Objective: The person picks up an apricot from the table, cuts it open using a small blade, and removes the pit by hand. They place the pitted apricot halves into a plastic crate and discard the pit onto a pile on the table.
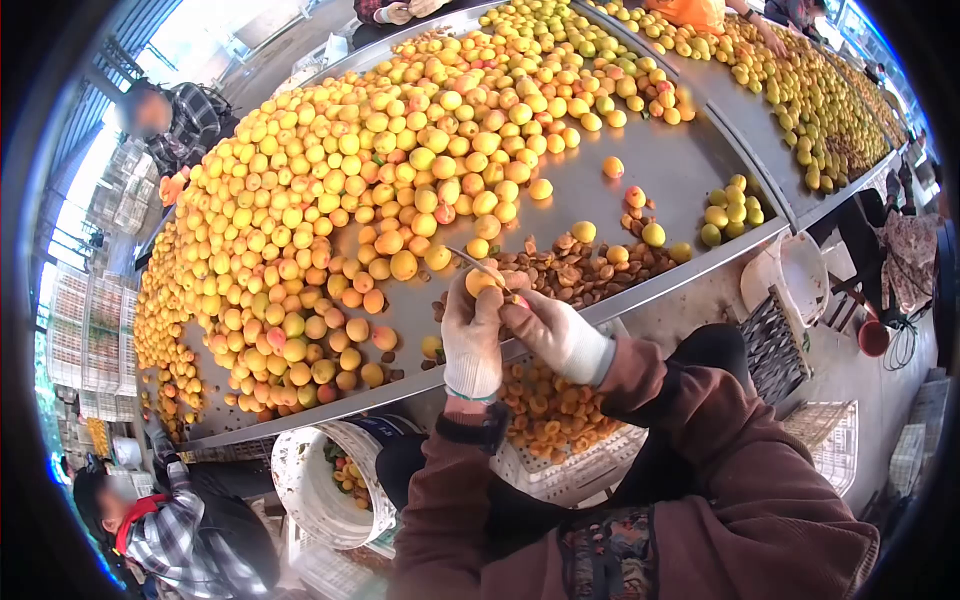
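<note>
My left hand [474, 340], in a white glove with bare fingertips, holds a yellow-orange apricot [480, 281] over the metal table's near edge. Close against it, my right hand [556, 332], gloved the same way, is closed on a thin knife [474, 262] whose blade points up and left across the fruit. Brown pits [570, 275] lie on the table just beyond both hands. Below them, halved apricots [560, 410] fill a white crate [570, 478].
A large pile of apricots [400, 130] covers much of the metal table [580, 185]. A white bucket [300, 480] stands at lower left, a crate [830, 440] at lower right. Several people sit around the table, one at the left [185, 125].
</note>
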Available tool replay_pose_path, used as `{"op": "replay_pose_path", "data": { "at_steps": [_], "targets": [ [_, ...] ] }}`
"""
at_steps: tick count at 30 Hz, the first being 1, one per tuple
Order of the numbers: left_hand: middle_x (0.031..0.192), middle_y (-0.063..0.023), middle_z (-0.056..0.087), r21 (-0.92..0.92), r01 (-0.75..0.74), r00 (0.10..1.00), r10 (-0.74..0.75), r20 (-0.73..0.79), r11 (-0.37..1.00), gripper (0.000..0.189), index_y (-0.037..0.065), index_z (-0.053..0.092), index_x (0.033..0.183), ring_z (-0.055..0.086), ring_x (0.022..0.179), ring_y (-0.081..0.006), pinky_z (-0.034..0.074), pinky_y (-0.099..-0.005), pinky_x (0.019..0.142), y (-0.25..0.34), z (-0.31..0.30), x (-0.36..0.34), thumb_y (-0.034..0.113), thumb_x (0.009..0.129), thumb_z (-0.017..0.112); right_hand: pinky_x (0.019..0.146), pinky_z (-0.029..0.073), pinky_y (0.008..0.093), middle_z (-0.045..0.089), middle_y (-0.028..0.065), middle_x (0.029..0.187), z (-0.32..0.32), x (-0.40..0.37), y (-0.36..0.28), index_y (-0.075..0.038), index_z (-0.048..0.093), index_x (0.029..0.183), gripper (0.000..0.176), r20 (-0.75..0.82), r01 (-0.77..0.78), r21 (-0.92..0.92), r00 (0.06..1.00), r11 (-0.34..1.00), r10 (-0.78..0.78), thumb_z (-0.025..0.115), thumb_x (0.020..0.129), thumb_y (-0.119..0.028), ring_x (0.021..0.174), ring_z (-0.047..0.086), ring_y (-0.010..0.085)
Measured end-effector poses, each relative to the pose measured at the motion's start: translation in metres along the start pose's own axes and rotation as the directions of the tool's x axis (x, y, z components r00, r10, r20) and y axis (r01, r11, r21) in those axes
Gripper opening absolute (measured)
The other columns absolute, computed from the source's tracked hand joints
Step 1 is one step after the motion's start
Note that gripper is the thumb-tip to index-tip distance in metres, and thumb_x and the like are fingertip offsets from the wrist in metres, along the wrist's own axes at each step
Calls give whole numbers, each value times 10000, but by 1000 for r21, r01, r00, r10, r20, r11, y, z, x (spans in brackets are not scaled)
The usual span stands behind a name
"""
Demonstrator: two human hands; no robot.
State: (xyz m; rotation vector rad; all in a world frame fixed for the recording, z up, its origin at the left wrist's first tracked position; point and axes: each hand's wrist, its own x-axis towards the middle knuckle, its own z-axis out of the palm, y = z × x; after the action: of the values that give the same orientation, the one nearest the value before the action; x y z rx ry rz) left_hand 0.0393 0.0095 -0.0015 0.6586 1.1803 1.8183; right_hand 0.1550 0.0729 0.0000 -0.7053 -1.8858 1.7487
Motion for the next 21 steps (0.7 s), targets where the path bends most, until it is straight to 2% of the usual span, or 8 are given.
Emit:
{"op": "replay_pose_path", "data": {
  "at_steps": [3,7,10,13,17,19,20,21],
  "targets": [
    [1063,-118,660,-117,5,997,-14,-72,993,485,15,519,1196,601,921,-138,488,-263,820,-5,12,-8,446,975,517,724,502,416,628,273,861,14,-5,15,19,565,1038,434,-125,57,-195,989,979,-83,503,974,-406,861,629,443],
    [991,-67,632,-207,74,997,-77,-9,975,502,17,551,1157,584,879,-121,479,-263,811,-4,6,-5,481,987,467,732,499,396,640,240,872,9,-2,11,17,568,1042,415,-110,103,-141,987,985,-119,498,979,-387,854,649,386],
    [970,-43,611,43,200,975,-194,-113,979,448,20,542,1192,575,874,-107,475,-246,794,3,1,2,418,1002,464,747,491,362,647,179,886,0,2,0,24,572,1042,351,-15,-36,-18,999,999,36,493,990,-314,868,649,278],
    [1109,-30,593,56,-97,992,101,-78,994,394,2,514,1289,556,964,-117,456,-262,895,5,-1,5,259,991,538,738,486,365,639,194,867,7,5,12,27,569,1031,331,-36,91,3,995,996,-91,495,987,-292,862,650,300],
    [1021,-47,617,33,-13,982,19,-187,999,264,17,579,1185,575,955,-157,476,-317,865,-2,-1,1,140,953,583,716,507,408,623,219,865,10,-2,5,-52,573,1061,244,-87,-33,-341,996,939,3,468,980,-256,830,633,317],
    [1026,-66,638,-283,168,975,-202,-93,944,216,13,592,1132,608,955,-199,497,-357,832,-35,-38,7,144,968,544,599,514,459,629,231,764,13,-1,20,-92,559,1040,232,-119,24,-468,989,883,-90,550,926,-294,745,621,440],
    [1053,-76,647,-112,156,978,-169,-119,981,244,14,596,1108,630,944,-223,516,-374,811,-13,-21,1,209,985,518,601,513,482,642,214,768,19,4,44,-118,547,1106,308,-149,194,-427,948,883,-280,539,922,-364,722,635,421],
    [1050,-83,646,-414,220,963,-265,-53,883,306,30,602,1111,632,912,-219,530,-367,793,-31,-38,3,297,986,520,612,513,491,643,209,766,16,3,40,-130,517,1168,386,-109,74,-439,985,895,-135,551,904,-409,721,634,425]
  ]
}}
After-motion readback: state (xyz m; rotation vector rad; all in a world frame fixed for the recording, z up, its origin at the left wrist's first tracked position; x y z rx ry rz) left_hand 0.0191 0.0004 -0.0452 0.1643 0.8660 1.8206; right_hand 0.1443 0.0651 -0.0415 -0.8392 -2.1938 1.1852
